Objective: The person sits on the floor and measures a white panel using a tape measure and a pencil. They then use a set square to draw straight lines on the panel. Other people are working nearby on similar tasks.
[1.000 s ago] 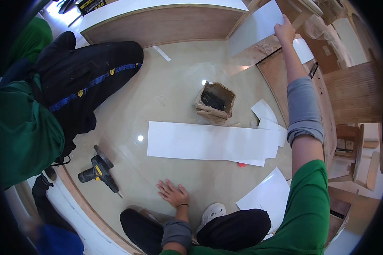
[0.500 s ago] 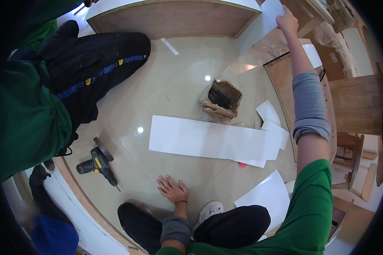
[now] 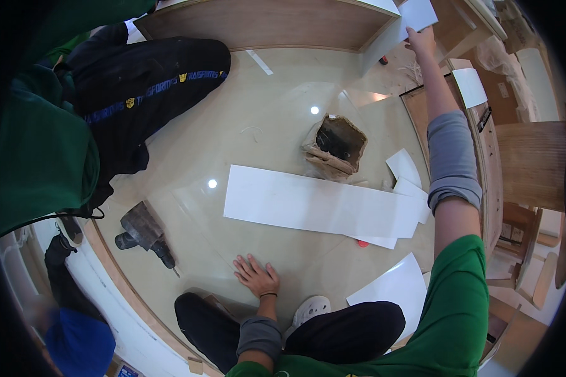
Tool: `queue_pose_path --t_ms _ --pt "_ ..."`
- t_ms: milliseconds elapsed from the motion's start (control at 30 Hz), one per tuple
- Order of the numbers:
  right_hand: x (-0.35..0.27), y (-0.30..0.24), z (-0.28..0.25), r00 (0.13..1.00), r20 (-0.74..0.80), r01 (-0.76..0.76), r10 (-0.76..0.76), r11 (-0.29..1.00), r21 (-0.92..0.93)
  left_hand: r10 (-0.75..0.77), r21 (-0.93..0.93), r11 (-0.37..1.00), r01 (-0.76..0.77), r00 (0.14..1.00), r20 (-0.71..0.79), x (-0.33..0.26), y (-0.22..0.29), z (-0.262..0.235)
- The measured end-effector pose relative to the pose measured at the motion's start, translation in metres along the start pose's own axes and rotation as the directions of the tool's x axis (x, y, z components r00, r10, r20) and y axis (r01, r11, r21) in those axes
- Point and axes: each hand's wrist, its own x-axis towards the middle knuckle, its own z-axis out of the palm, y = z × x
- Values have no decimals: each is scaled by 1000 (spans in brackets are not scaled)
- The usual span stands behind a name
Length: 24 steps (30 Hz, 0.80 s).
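Observation:
My left hand (image 3: 256, 276) is spread flat on the glossy floor, fingers apart, with nothing in it. My right arm stretches to the far right, where my right hand (image 3: 421, 43) is closed on the edge of a white sheet (image 3: 416, 15). That sheet meets the end of a wooden box-like cabinet frame (image 3: 258, 31) with white outer faces. My fingertips are partly hidden on the sheet. In front of me on the floor lies a long white strip (image 3: 295, 198), overlapping other white pieces.
A cordless drill (image 3: 146, 235) lies left of my left hand. Beyond the strip stands a torn brown bag (image 3: 339, 147), dark inside. A co-worker's bent leg (image 3: 170, 81) occupies the far left. White offcuts (image 3: 393, 292) and a wooden panel (image 3: 484, 160) lie to the right.
My right hand has shifted slightly along the cabinet's end with the white sheet, whose free edge now tilts outward. The drill has turned over, hiding its yellow marks. My left hand stays put.

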Motion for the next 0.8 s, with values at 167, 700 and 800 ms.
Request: queue_pose_path --t_ms 167,700,800 --pt "-6 3 9 993 -81 77 -83 995 -67 -6 -4 1000 6 1000 -1 0 0 0" --pt "-1 6 2 991 -20 130 -133 985 -112 -15 -12 1000 15 1000 17 0 1 -1" --pt "-7 -3 7 992 -14 126 -128 988 -88 -19 -14 1000 20 1000 12 1 -1 -3"
